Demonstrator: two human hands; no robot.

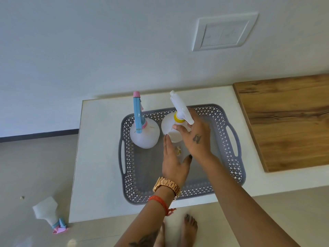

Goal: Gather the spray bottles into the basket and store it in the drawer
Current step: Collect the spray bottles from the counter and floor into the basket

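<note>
A grey perforated basket [236, 175] with side handles sits on a white cabinet top [96, 157]. Two translucent spray bottles stand in its far half. The left one [145, 134] has a blue and pink trigger head. The right one [168, 125] has a white trigger and a yellow collar, and my right hand [195, 138] is closed around its neck from the right. My left hand [173, 161], with a gold watch on the wrist, lies flat over the basket, fingertips against that bottle's body. A third spray bottle [47, 211] lies on the floor at lower left.
A wooden board [288, 122] adjoins the cabinet top on the right. A wall switch plate [224, 31] is above. Small scraps [178, 150] lie on the basket floor. My bare feet [190, 227] stand at the cabinet's front edge. No drawer is visible.
</note>
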